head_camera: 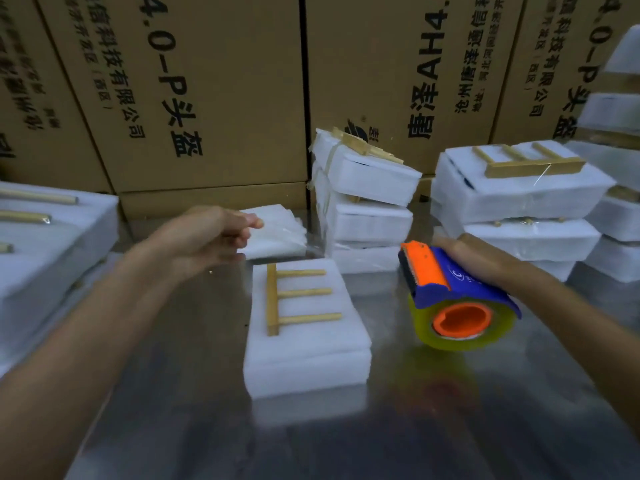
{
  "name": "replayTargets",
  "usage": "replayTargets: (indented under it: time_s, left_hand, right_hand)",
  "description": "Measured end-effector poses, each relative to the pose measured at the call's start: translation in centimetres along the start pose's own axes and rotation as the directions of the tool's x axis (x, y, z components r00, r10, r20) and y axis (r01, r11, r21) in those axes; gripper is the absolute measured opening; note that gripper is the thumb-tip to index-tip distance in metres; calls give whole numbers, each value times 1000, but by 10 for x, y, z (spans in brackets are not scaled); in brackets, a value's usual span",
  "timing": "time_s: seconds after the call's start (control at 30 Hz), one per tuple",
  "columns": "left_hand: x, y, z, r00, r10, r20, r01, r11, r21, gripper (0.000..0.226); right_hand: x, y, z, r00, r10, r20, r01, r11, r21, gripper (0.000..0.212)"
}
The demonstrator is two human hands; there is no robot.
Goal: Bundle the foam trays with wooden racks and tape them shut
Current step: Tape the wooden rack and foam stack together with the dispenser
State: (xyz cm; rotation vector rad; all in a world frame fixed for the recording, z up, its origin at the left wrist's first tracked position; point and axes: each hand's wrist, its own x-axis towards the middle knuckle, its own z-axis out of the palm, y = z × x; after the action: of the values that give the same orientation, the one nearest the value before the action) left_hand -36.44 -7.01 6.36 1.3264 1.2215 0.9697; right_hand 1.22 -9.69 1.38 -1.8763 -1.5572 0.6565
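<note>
Foam tray (308, 344) lies flat at centre of the steel desk (450, 427), a second tray stacked under it; wooden rack (294, 299) sits in its top recess, rail to the left, three pegs pointing right. No tape visible on this stack yet.

Right hand (460, 251) grips the tape dispenser (457, 292) from behind, cutter end aimed at the tray, roll just above the desk, beside the tray and not touching it.

Left hand (221, 237) is raised beyond the tray, fingers loosely curled; a clear film near the fingertips could be the tape's free end. Cannot tell whether it is pinched.

Finished bundles (367, 199) are stacked behind, against the cartons (214, 91).

Step in hand, judged: first wrap. Advice: square both trays, press the tape end down on one side, pull taut across the rack's pegs, then wrap under so the rack cannot lift out.
</note>
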Motion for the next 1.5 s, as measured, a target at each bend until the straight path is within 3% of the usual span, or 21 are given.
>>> replayTargets:
  time_s: [0.2,0.3,0.4,0.57,0.8,0.9,1.03,1.13,1.27,1.37,1.4,1.5]
  left_hand:
    - [-17,-27,-44,983,-174,-61,171,984,-47,30]
    - [-16,-37,-41,971,-15,-240,25,999,37,27]
    - [-13,-51,-50,912,125,-392,-48,979,200,29]
    - [-3,-86,-53,799,194,-569,117,878,464,24]
    - [10,-133,-25,875,113,-472,195,808,556,23]
    - [15,-145,-6,911,112,-398,199,725,660,21]
    - [12,-151,22,922,250,-296,165,438,884,21]
    - [11,-157,34,905,343,-250,75,449,890,9]
    - [14,-165,36,893,392,-220,75,353,933,39]
    - [12,-163,33,902,360,-239,109,345,932,81]
    - [10,-158,31,896,358,-264,111,394,912,86]
    - [11,-135,23,816,487,-313,-87,638,765,69]
  right_hand:
    - [15,22,-34,993,110,-44,-117,957,-267,47]
    - [20,5,-33,995,78,-55,-91,951,-295,43]
    - [25,-20,-30,1000,15,-25,-22,950,-310,45]
    - [40,-54,-9,996,-64,64,84,914,-396,44]
    - [58,-33,28,987,14,162,92,774,-626,47]
    - [64,-30,36,988,39,150,72,740,-669,45]
    - [72,-30,42,992,38,123,61,706,-706,52]
    - [77,-27,43,991,36,125,64,701,-710,53]
    - [76,-22,41,991,11,131,81,729,-679,45]
    - [72,-20,41,993,-9,118,87,732,-676,47]
    - [71,-20,41,994,-13,109,84,732,-676,48]
    - [69,-20,41,996,-13,86,68,733,-677,49]
